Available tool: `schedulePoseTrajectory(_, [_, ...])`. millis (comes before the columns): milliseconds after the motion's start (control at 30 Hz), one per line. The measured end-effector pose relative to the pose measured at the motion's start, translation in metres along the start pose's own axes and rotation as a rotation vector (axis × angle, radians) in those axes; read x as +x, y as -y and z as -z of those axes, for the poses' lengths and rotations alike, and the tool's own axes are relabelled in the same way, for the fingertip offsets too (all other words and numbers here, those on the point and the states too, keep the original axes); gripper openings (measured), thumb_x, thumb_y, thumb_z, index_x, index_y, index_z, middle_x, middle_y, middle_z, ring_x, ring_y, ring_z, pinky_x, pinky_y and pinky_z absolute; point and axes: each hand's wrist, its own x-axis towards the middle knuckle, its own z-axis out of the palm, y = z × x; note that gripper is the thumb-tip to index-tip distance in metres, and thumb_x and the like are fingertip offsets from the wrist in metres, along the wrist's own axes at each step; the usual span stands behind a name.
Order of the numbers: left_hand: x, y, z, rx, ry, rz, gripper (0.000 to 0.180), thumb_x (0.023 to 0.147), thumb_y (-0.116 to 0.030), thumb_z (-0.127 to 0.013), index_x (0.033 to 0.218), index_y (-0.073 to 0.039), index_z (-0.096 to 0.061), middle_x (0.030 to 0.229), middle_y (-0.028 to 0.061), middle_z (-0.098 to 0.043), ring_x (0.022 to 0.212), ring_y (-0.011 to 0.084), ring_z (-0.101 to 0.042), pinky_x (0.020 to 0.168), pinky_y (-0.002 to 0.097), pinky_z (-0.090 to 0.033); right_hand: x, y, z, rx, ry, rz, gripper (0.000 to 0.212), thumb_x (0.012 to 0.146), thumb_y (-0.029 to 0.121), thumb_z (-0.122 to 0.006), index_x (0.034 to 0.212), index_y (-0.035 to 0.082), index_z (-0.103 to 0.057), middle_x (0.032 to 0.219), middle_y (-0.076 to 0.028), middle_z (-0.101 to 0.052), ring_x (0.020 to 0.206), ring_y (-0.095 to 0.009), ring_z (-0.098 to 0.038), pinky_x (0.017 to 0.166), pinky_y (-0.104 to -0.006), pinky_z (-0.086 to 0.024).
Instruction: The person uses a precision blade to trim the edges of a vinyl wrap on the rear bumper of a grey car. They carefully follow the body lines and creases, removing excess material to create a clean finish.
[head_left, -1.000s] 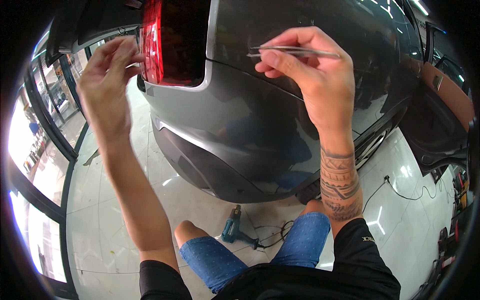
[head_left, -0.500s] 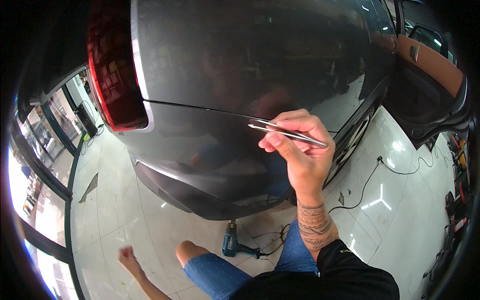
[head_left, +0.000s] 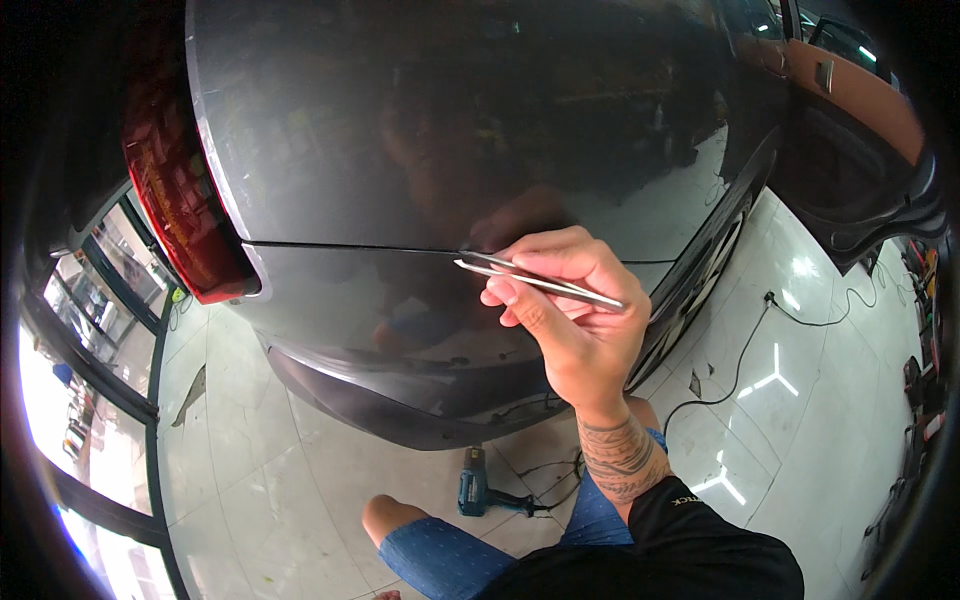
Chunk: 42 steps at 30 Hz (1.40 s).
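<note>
Nearest the camera, at the lower edge, a black-sleeved tattooed forearm is rising from a blue-jeaned knee [head_left: 430, 555] toward the car. On the pale tiled floor [head_left: 300, 470] just past the knee, a teal power tool [head_left: 473, 492] is lying with its cord trailing right. Above it, the right hand [head_left: 570, 325] is pinching a thin silver tool [head_left: 535, 279] between thumb and curled fingers, the grasp firm, the tool lying nearly level with its tip pointing left. That tip is now sitting at the dark seam [head_left: 350, 247] running across the glossy grey panel [head_left: 420, 150]; half a second ago it was hovering slightly off the seam, so the hand appears to have closed in and begun working along the gap. The left hand, which was raised beside the red tail lamp [head_left: 175, 200] a second ago and then dropping low, is now out of view, so its fingers cannot be judged. Farther right, an open door with tan trim [head_left: 850, 90] is standing over the floor, and a black cable [head_left: 740, 360] is snaking across the tiles.
</note>
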Motion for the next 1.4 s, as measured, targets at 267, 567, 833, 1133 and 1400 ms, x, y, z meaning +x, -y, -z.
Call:
schedulePoseTrajectory(267, [-0.025,-0.029,0.004,0.346,0.028,0.132,0.023,0.062,-0.021,-0.070,0.076,-0.003,-0.072,0.073,0.0136,-0.069,0.065,0.0258,-0.064,0.060,0.0414,-0.052,0.000,-0.005,-0.005,-0.084,0.013,0.094,0.013,0.077,-0.007,-0.070,0.087,-0.006,-0.062,0.086,-0.014,-0.065,0.073,-0.014,-0.067,0.062,-0.0208,-0.055])
schedulePoseTrajectory(567, [0.006,-0.002,0.001,-0.032,-0.386,0.021,0.014,0.076,0.002,-0.052,0.065,0.004,-0.061,0.050,0.0099,-0.055,0.044,0.0158,-0.055,0.042,0.0291,-0.046,0.005,0.001,-0.005,-0.030,0.007,-0.009,0.010,0.081,-0.001,-0.068,0.088,-0.005,-0.062,0.084,-0.013,-0.066,0.071,-0.013,-0.067,0.055,-0.0190,-0.052])
schedulePoseTrajectory(833, [0.023,-0.096,0.043,-0.171,-0.502,-0.220,0.013,0.078,0.001,-0.048,0.068,0.002,-0.055,0.056,0.0095,-0.056,0.048,0.0165,-0.057,0.044,0.0299,-0.046,0.003,0.006,-0.006,0.048,-0.032,-0.090,0.011,0.082,0.000,-0.068,0.090,-0.004,-0.061,0.084,-0.013,-0.067,0.070,-0.014,-0.067,0.052,-0.0188,-0.050])
schedulePoseTrajectory(1133, [-0.007,-0.313,0.095,-0.203,-0.564,-0.507,0.015,0.088,-0.009,-0.057,0.081,0.003,-0.057,0.067,0.0070,-0.055,0.061,0.0113,-0.051,0.051,0.0268,-0.041,0.016,0.014,-0.009,0.041,0.028,-0.089,0.010,0.082,0.001,-0.068,0.088,-0.003,-0.061,0.081,-0.012,-0.067,0.068,-0.013,-0.066,0.051,-0.0183,-0.048])
schedulePoseTrajectory(1400, [-0.104,-0.591,0.108,-0.415,-0.280,-1.268,0.005,0.083,0.002,-0.061,0.087,0.004,-0.064,0.075,0.0061,-0.058,0.068,0.0097,-0.054,0.061,0.0224,-0.046,0.033,0.021,-0.022,0.062,0.127,-0.029,0.012,0.081,0.004,-0.070,0.085,-0.004,-0.062,0.076,-0.013,-0.067,0.064,-0.013,-0.066,0.047,-0.0175,-0.046])
